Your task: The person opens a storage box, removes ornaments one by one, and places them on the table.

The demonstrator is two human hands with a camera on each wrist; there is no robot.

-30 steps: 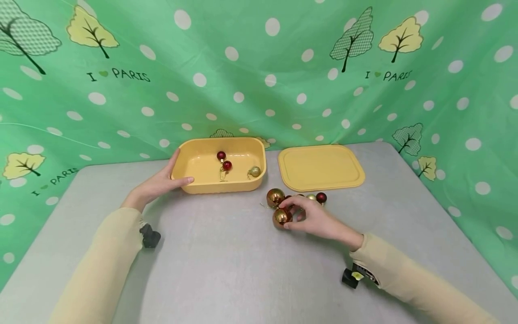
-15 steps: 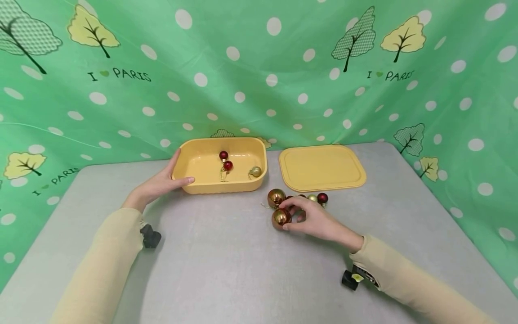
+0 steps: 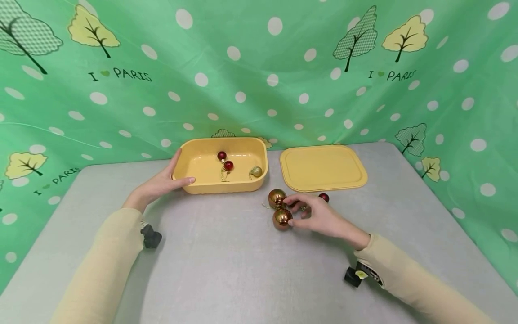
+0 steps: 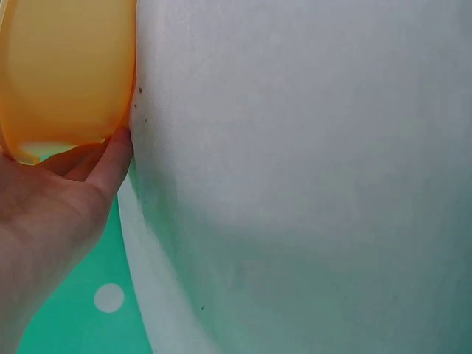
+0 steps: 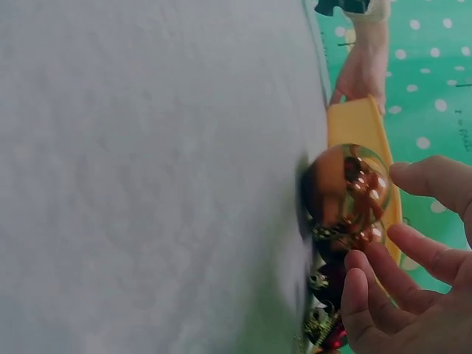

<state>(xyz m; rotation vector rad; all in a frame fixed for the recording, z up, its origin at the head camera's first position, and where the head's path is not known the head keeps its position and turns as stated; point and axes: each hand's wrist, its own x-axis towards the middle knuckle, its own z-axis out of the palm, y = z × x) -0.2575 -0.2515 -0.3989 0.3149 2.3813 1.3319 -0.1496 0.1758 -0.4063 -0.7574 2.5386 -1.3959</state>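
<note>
1. The right hand (image 3: pixel 319 218) is hovering beside two big shiny balls, bending its fingers loosely with a gap between thumb and fingers, and gripping nothing. Its thumb tip is coming right up to the near big ball (image 3: pixel 282 219); I cannot tell if they are touching.
2. The far big ball (image 3: pixel 277 198) is sitting just behind the near one, close to the pointing finger.
3. Under the fingers, a small dark ball (image 5: pixel 335 282) and a small red ball (image 5: pixel 339 337) are partly hiding.
4. One dark red ball (image 3: pixel 323 197) is peeking out past the hand.
5. The left hand (image 3: pixel 159 182) is gripping the left end of the yellow box (image 3: pixel 222 187), putting its thumb at the front.
6. Inside, two little red balls (image 3: pixel 228 165) are lying near the middle, and a little gold ball (image 3: pixel 256 171) is lying near the right end.
7. The yellow lid (image 3: pixel 323 167) is lying flat beside the box.
8. The gray bench (image 3: pixel 226 265) is holding everything up, and a green cloth (image 3: pixel 243 67) is hanging behind.
</note>
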